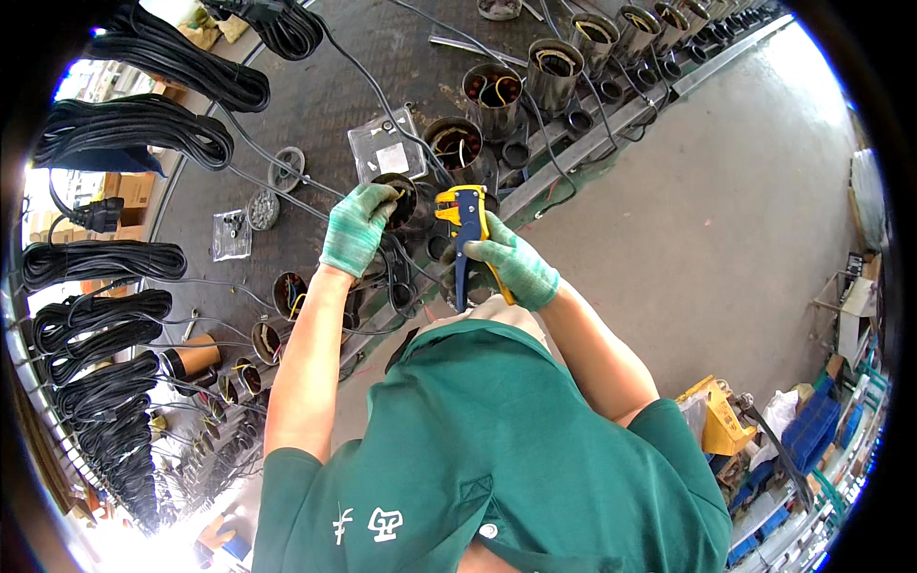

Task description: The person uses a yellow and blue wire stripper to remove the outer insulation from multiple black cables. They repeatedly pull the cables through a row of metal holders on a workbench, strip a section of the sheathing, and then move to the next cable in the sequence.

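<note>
My right hand (521, 265), in a green-and-white knit glove, grips a wire stripper (466, 234) with blue and yellow handles. Its yellow head points away from me, beside an open metal cylinder (413, 212). Over the left rim of that cylinder, my left hand (357, 229), gloved the same way, has its fingertips pinched together at a thin yellow wire (399, 195). The fingers partly hide the wire and the cylinder's mouth. Just beyond stands another cylinder (453, 145) with red and white wires inside.
Several more metal cylinders (554, 76) line the bench edge (611, 141). A clear plastic tray (387, 145), a bag of small parts (230, 236) and a round dish (264, 209) lie on the dark bench. Coiled black cables (134, 134) hang at left. A yellow bin (718, 417) stands at right.
</note>
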`<action>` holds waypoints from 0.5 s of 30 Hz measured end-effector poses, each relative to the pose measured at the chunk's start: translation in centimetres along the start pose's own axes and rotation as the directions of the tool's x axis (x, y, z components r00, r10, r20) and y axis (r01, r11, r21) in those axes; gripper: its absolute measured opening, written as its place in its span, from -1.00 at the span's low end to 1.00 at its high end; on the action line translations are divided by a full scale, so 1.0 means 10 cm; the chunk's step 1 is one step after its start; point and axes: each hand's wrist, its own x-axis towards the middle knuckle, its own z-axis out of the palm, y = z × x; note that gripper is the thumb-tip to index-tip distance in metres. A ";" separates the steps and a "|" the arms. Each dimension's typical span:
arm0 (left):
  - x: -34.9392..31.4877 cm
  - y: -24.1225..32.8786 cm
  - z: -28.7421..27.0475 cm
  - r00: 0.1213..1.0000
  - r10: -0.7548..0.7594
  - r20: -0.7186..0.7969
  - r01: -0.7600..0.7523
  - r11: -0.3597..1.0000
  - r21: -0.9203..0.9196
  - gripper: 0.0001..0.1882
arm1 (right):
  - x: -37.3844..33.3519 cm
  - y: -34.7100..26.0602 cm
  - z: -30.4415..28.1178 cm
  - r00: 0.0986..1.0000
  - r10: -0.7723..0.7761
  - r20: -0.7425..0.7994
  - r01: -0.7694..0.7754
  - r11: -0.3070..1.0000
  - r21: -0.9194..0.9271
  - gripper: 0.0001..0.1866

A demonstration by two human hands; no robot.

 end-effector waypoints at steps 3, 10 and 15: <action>0.02 0.03 0.03 0.999 0.031 -0.026 -0.032 0.999 -0.034 -0.79 | 0.19 -0.03 0.12 0.999 -0.050 -0.020 0.048 0.995 -0.082 -0.32; 0.09 -0.09 0.24 0.996 0.029 -0.087 -0.040 0.990 -0.135 -0.81 | 0.39 -0.19 0.30 0.998 -0.015 -0.055 0.012 0.998 -0.056 -0.43; 0.08 -0.11 0.22 0.995 0.039 -0.093 -0.052 0.989 -0.136 -0.82 | 0.39 -0.15 0.31 0.995 -0.003 -0.103 -0.005 0.997 -0.083 -0.46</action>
